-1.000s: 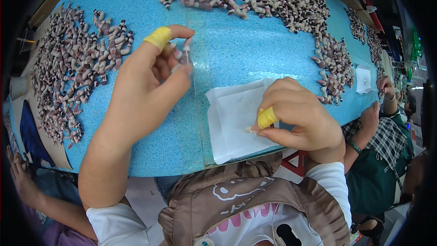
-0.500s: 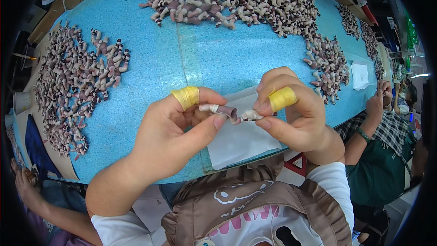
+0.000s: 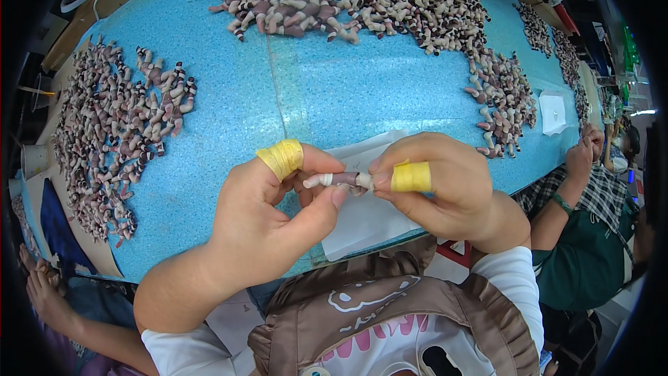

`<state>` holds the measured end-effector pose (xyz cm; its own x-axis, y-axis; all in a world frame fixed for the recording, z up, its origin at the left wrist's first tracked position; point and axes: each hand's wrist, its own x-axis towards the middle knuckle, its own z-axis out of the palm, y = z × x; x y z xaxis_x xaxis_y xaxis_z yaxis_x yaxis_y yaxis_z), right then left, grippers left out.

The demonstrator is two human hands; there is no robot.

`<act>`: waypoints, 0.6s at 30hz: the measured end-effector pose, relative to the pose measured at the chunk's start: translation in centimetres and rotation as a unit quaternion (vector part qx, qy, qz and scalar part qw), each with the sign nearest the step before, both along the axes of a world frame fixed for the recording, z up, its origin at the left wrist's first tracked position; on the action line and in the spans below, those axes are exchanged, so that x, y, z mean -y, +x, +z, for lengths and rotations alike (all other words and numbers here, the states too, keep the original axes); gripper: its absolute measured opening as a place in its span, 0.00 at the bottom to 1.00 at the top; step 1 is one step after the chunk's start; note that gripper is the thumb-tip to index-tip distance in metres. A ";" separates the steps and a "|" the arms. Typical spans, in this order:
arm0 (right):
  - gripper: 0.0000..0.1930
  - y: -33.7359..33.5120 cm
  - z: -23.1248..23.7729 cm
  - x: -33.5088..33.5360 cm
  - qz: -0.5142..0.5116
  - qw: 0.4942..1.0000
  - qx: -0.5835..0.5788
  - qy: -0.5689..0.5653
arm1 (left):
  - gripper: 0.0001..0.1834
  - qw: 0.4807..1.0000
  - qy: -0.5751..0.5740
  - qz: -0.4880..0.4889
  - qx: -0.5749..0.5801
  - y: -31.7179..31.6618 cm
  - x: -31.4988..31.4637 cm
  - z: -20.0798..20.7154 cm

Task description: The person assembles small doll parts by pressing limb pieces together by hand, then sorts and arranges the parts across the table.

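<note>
Above the near edge of the blue table, my left hand [image 3: 261, 216] pinches a small mauve and cream figurine part [image 3: 341, 178] between thumb and forefinger. Its pale tip points left. My right hand [image 3: 452, 184] pinches a small cream piece [image 3: 364, 181], mostly hidden by the fingertips. The two pieces meet end to end; whether they are joined I cannot tell. Yellow tape [image 3: 282, 159] wraps my left forefinger, and another yellow tape [image 3: 412, 177] wraps the right one. Beneath my hands lies a sheet of white paper [image 3: 358, 230].
A large pile of similar parts [image 3: 376, 0] covers the table's far side, running into a smaller heap [image 3: 502, 101] at right. Another pile [image 3: 111, 132] lies left. A white tray [image 3: 553, 113] stands at right. Co-workers' hands [image 3: 588, 150] show at right and lower left [image 3: 45, 292].
My right hand has moved left and turned, bringing its cream piece against the end of the mauve part. The gap between the two pieces has closed. My left hand has barely moved.
</note>
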<state>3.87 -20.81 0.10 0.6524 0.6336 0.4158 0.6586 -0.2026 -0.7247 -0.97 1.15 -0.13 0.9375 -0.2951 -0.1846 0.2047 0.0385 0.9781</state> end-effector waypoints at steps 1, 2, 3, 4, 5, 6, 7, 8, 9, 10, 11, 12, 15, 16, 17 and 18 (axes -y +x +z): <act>0.12 -0.1 -0.1 0.0 -0.001 1.000 -0.001 0.000 | 0.11 1.000 0.008 -0.009 0.008 0.0 0.1 0.1; 0.11 -0.1 -0.2 -0.1 0.003 1.000 0.011 0.010 | 0.11 1.000 0.009 -0.011 0.008 -0.1 0.2 -0.1; 0.10 -0.2 -0.3 -0.2 0.007 0.999 0.023 0.021 | 0.10 0.999 0.005 0.013 0.047 -0.1 0.4 -0.4; 0.10 -0.2 -0.3 -0.2 0.007 0.999 0.023 0.023 | 0.10 0.996 0.001 0.036 0.086 -0.2 0.5 -0.5; 0.10 -0.2 -0.4 -0.1 0.011 0.998 -0.045 0.042 | 0.10 0.996 0.003 0.035 0.086 -0.2 0.5 -0.6; 0.10 -0.2 -0.4 0.1 0.015 0.992 -0.112 0.060 | 0.11 0.992 0.007 0.031 0.122 -0.1 0.5 -0.7; 0.10 -0.1 -0.2 0.3 0.013 0.992 -0.111 0.062 | 0.12 0.987 0.011 0.028 0.158 -0.1 0.5 -0.7; 0.10 0.0 0.2 0.5 0.035 0.993 -0.104 0.039 | 0.12 0.987 0.012 0.026 0.159 0.1 0.4 -0.5; 0.11 0.1 0.3 0.6 0.056 0.994 -0.095 0.016 | 0.12 0.990 0.026 -0.004 0.137 0.2 0.4 -0.1; 0.11 0.1 0.2 0.6 0.055 0.994 -0.095 0.017 | 0.12 0.992 0.041 -0.033 0.114 0.4 0.3 0.1; 0.11 0.1 -0.1 0.6 0.057 0.995 -0.080 0.024 | 0.12 0.992 0.042 -0.034 0.115 0.5 0.2 0.2; 0.11 0.0 -0.1 0.6 0.057 0.996 -0.066 0.028 | 0.11 0.979 0.096 -0.070 0.167 0.6 0.0 0.3; 0.10 0.1 -0.1 0.4 0.043 0.997 -0.046 0.038 | 0.12 0.947 0.165 -0.110 0.252 0.7 -0.3 0.1; 0.10 0.1 -0.3 0.4 0.043 0.997 -0.046 0.038 | 0.13 0.934 0.184 -0.112 0.285 0.7 -0.4 -0.1; 0.11 0.0 -0.5 0.5 0.052 0.995 -0.059 0.053 | 0.13 0.934 0.183 -0.112 0.285 0.7 -0.3 -0.2; 0.11 -0.1 -0.6 0.6 0.062 0.993 -0.072 0.068 | 0.12 0.941 0.163 -0.105 0.278 0.4 -0.1 -0.4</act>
